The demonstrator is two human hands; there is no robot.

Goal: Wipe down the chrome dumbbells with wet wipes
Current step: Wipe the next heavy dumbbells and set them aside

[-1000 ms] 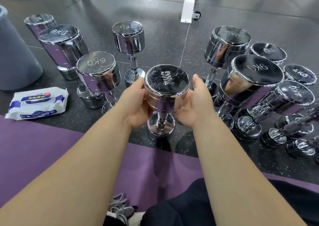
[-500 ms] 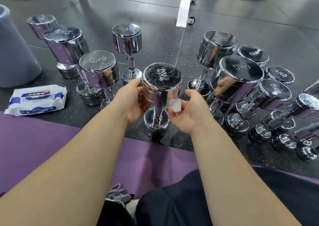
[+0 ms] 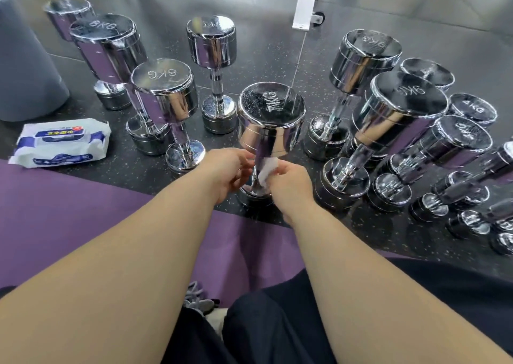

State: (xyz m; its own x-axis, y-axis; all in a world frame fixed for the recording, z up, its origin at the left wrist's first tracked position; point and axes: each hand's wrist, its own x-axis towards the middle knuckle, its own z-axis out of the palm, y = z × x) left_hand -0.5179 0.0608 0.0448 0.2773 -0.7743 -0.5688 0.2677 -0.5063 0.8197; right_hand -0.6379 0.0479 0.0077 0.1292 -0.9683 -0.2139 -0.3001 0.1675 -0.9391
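A chrome dumbbell (image 3: pixel 270 119) stands on end on the black floor right in front of me. My right hand (image 3: pixel 291 187) pinches a small white wet wipe (image 3: pixel 268 169) against its handle, just under the upper head. My left hand (image 3: pixel 226 173) is at the left side of the handle with fingers curled toward it; the blur hides whether they close round it. Several more chrome dumbbells stand upright, one group to the left (image 3: pixel 163 97) and a larger group to the right (image 3: pixel 399 113).
A white and blue pack of wet wipes (image 3: pixel 59 143) lies on the floor at the left. A grey cylinder (image 3: pixel 25 66) stands at far left. A purple mat (image 3: pixel 69 211) runs under my arms. A white bench leg with a wheel (image 3: pixel 305 5) is behind.
Both hands have dropped from the sides of the dumbbell's upper head to its handle. The wipe now shows in my right hand. The camera has tilted slightly downward.
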